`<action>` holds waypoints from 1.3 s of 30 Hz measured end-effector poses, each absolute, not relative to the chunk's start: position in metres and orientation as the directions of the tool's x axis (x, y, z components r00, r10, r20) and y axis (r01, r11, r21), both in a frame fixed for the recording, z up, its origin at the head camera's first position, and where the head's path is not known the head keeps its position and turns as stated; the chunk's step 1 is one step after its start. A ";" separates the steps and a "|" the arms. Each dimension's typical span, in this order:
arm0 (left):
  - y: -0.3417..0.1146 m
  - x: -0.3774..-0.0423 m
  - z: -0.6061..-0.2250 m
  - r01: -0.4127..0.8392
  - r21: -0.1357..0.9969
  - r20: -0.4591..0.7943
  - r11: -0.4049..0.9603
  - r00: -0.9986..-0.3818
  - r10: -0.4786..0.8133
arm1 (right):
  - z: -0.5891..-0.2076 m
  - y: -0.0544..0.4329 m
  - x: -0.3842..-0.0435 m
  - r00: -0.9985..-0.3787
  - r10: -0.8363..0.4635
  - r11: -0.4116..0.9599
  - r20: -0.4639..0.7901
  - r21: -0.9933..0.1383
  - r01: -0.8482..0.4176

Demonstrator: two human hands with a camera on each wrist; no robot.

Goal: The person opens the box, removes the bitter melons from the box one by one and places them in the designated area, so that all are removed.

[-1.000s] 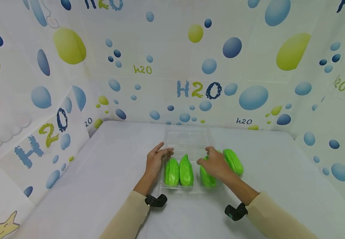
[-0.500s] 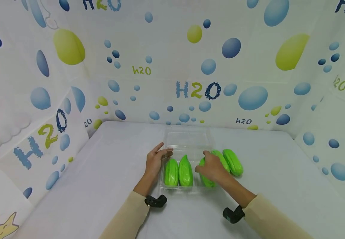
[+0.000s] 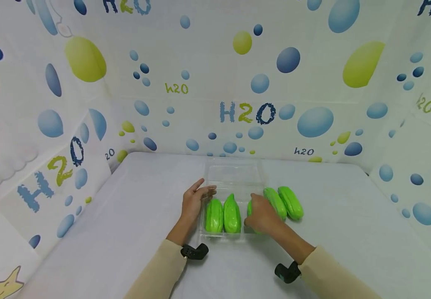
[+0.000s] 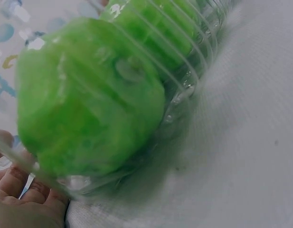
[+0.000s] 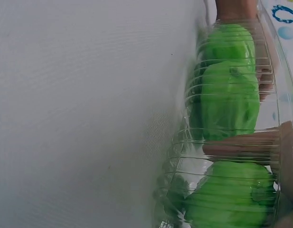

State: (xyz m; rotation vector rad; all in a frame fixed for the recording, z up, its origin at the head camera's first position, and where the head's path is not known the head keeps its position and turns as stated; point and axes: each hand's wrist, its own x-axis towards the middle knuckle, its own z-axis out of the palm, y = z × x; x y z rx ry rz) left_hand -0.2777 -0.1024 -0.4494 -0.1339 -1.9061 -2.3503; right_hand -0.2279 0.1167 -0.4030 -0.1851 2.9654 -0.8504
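A clear plastic clamshell box [image 3: 215, 235] lies on the white cloth, its lid [image 3: 234, 169] folded back. Inside, on the left, are two glossy, ridged green gourds, one at the side [image 3: 214, 216] and a pointed one [image 3: 232, 215]. My left hand [image 3: 193, 203] rests at the box's left rim, its fingers reaching over the edge. With my right hand [image 3: 263, 216] I hold a third green gourd [image 5: 231, 192] in the right part of the box. In the right wrist view, a finger [image 5: 246, 145] extends between that gourd and the others.
Two more green gourds, a near one [image 3: 275, 202] and an outer one [image 3: 291, 202], lie side by side right of the box. Behind the white-covered table [image 3: 140, 232] rises a dotted backdrop [image 3: 208, 54]. Each wrist wears a black device, such as the right one [image 3: 287, 273].
My right hand has moved slightly left and toward me over the third gourd, now covering most of it and uncovering the gourd to its right. My left hand stays put.
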 end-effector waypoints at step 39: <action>-0.102 -0.278 -0.450 0.133 0.970 0.127 -0.204 -0.991 -0.042 | -0.410 0.112 -0.221 -0.983 -0.143 0.911 0.117 -0.372 -0.177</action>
